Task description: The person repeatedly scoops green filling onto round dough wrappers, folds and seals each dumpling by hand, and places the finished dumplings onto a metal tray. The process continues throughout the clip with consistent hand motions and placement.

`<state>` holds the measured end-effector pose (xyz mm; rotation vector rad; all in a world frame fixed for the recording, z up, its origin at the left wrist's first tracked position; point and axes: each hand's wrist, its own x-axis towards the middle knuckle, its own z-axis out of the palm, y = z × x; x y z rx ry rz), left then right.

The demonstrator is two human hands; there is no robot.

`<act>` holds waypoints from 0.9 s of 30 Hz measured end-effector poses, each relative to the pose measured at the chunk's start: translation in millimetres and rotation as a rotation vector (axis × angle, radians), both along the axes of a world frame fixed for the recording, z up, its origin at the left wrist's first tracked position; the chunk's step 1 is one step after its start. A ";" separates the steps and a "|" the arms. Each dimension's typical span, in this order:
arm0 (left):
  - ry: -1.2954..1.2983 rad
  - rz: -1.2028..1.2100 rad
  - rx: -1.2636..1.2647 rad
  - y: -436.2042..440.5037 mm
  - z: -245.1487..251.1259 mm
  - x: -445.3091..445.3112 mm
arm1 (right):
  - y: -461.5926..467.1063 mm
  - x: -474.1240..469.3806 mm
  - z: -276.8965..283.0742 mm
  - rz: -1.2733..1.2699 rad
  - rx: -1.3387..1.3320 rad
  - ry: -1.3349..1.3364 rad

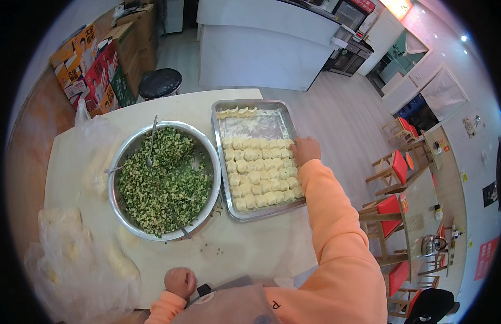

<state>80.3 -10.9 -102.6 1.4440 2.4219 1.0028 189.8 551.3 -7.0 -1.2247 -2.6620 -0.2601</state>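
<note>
My right hand (307,150) reaches to the right side of a metal tray (289,117), at the end of a row of dumplings. Its fingertips are partly hidden, so whether it grips the rim or a dumpling is unclear. Several rows of pale dumplings (256,176) fill the tray's near part; a short row (236,112) lies at its far end on floured metal. Left of the tray, and close against it, stands a steel bowl (112,178) of chopped green filling (165,182). My left hand (180,282) is curled at the table's near edge, with nothing visible in it.
A spoon (152,141) stands in the filling. Clear plastic bags (80,259) with pale dough lie at the table's left. Beyond are stacked cartons (92,65), a black stool (160,83) and a white counter (258,56). Red-seated chairs (392,216) and a person's dark-clad head (431,305) are at right.
</note>
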 end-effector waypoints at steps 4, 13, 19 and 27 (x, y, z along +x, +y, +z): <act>-0.013 -0.009 -0.009 -0.8 -2.9 0.2 | -6.0 4.7 -0.4 -0.074 -0.033 -0.054; 0.000 -0.013 0.047 -0.9 -1.0 -0.3 | -8.7 21.7 -13.5 -0.278 -0.469 0.301; 0.015 -0.009 0.024 -0.7 -0.4 -0.2 | -11.0 23.4 -20.1 -0.241 -0.277 0.195; -0.001 -0.006 0.028 -2.2 -1.8 -0.2 | -19.9 15.5 -10.4 -0.229 -0.265 0.176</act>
